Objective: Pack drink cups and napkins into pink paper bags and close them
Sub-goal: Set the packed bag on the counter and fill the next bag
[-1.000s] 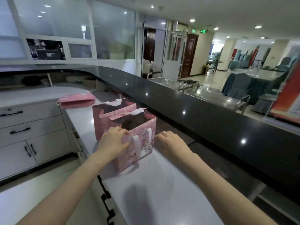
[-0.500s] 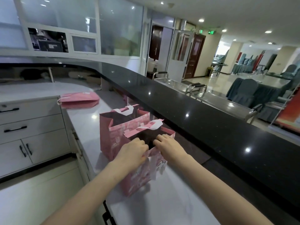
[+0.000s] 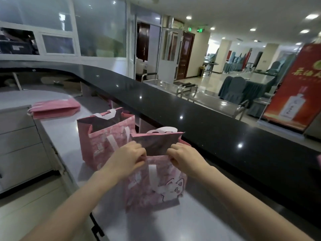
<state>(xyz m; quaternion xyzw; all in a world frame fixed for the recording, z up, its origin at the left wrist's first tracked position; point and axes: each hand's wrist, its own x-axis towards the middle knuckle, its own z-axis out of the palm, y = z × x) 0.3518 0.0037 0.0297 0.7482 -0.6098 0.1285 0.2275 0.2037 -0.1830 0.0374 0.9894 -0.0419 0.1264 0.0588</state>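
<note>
White counter runs under our arms, and on it, close in front of us, stands the near bag. Our left hand and right hand each pinch its front rim between thumb and curled fingers, the two set apart along the edge. Half a second ago they sat almost touching at the middle of that rim; a second ago they lay against the bag's sides. The far wall of the bag stands up behind our knuckles with its white handle above it. We see only dark paper inside and cannot tell what the bag holds.

Just behind and to the left stands the second bag, its mouth open, the inside shadowed too. Farther left on the counter lie flat bags in a small stack. Grey drawers sit below that end.

Along the right a glossy black ledge curves away above the counter. Beyond it we see steel trolleys, blue-covered chairs, a red banner and a tiled hall with ceiling lights.
</note>
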